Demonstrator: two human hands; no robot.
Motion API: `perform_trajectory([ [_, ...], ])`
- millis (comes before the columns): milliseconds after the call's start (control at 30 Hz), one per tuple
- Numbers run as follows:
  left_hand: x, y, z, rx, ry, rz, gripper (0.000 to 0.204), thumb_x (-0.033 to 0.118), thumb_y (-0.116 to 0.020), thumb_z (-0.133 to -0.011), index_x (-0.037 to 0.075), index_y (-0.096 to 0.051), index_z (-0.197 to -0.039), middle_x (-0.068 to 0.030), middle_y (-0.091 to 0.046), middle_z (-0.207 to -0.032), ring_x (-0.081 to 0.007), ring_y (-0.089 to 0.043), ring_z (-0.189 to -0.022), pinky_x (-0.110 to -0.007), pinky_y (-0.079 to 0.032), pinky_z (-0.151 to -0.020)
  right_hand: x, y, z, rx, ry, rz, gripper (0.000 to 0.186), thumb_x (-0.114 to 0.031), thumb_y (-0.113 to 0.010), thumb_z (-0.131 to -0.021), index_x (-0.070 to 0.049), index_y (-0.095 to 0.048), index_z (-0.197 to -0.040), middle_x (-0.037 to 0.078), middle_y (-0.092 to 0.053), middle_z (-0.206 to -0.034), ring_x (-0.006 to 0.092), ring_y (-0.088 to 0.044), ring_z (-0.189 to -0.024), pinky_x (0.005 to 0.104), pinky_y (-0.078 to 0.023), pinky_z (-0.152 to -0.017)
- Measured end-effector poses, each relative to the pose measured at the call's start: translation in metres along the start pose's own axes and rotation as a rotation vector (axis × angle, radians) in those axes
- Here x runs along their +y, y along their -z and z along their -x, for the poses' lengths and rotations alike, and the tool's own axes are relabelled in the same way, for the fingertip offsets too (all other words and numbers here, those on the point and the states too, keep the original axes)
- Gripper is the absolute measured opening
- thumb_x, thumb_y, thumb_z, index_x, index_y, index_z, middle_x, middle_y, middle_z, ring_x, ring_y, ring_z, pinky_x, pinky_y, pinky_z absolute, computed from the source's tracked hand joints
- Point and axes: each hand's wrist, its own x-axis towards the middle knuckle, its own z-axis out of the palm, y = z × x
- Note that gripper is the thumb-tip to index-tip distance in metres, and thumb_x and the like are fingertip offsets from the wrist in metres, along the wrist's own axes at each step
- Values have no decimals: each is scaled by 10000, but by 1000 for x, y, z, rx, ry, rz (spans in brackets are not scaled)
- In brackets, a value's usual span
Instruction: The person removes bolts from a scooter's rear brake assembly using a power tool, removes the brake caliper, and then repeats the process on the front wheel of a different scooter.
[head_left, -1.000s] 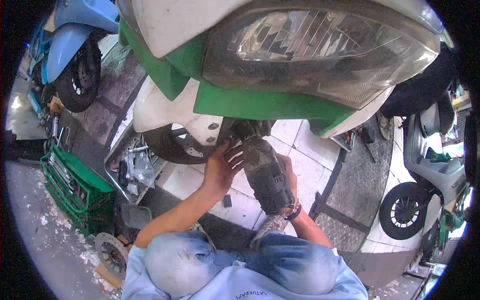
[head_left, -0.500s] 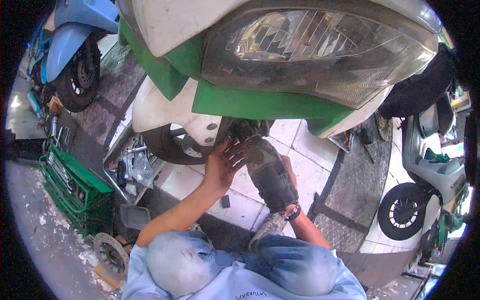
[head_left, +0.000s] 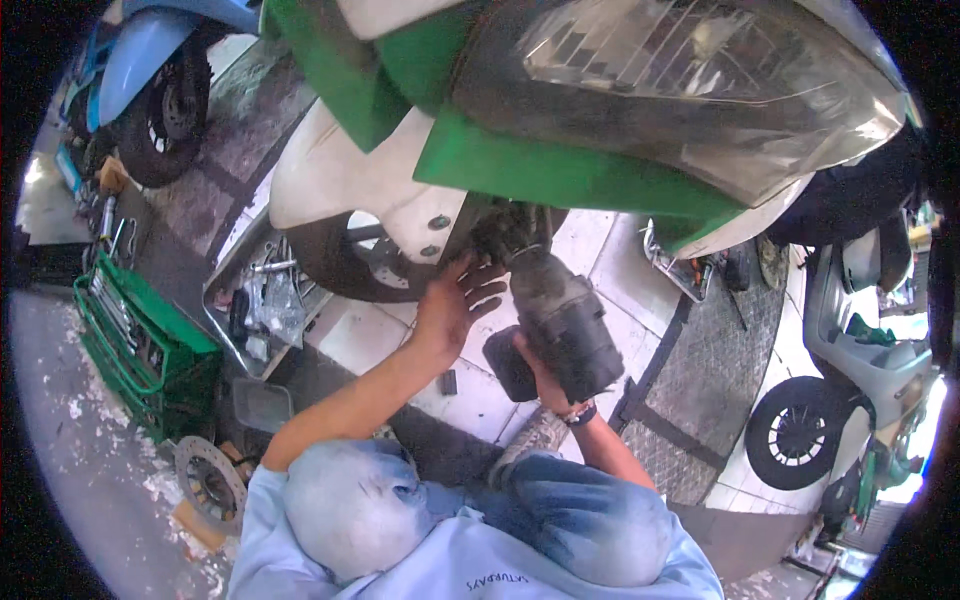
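Note:
A green and white scooter (head_left: pixel 560 170) fills the upper view, seen from under its headlight. My right hand (head_left: pixel 535 375) grips a dark, bulky power tool (head_left: pixel 562 325), whose nose points up into the fork area (head_left: pixel 505 232) beside the front wheel (head_left: pixel 350 262). My left hand (head_left: pixel 452 305) is raised with spread fingers, its fingertips against the front of the tool and the fork, holding nothing. My knees in faded jeans (head_left: pixel 360 505) are at the bottom.
A green tool tray (head_left: pixel 140 345) lies on the ground at left, next to a metal pan of parts (head_left: pixel 262 300). A brake disc (head_left: pixel 208 485) lies at lower left. A blue scooter (head_left: pixel 150 70) stands at upper left, another scooter (head_left: pixel 860 370) at right.
The view has drawn closer to the fork. My left hand stays open by the tool's nose, and my right hand keeps hold of the tool.

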Motion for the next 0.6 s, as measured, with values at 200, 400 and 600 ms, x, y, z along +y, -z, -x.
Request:
perform_trajectory([
  [200, -4, 3, 4, -45, -43, -230, 497, 454, -507, -1033, 34, -587, -1287, -132, -631, -1311, -219, -576, -1226, -380, -449, -1030, 0, 0, 11, -10, -146, -227, 348, -276, -731, -949, -69, -656, -1219, 102, -700, -1130, 236, -644, -1022, 414, -507, -909],
  [400, -76, 63, 20, -364, -95, -998, 633, 364, -613, -1010, 7, -433, -1500, -169, -520, -1472, -248, -471, -1378, -375, -344, -1161, 17, -2, 15, -53, -203, -341, 272, -225, -740, -950, -53, -687, -1154, 54, -700, -1075, 137, -620, -984, 338, -518, -897],
  [600, -44, 39, 44, -360, -104, -1147, 469, 206, -814, -857, 45, -601, -1242, -82, -682, -1087, -168, -626, -1003, -349, -495, -913, 17, -22, 20, -81, -20, -180, 278, -262, -631, -1002, -123, -674, -1238, 136, -693, -1091, 266, -663, -1009, 407, -525, -899],
])
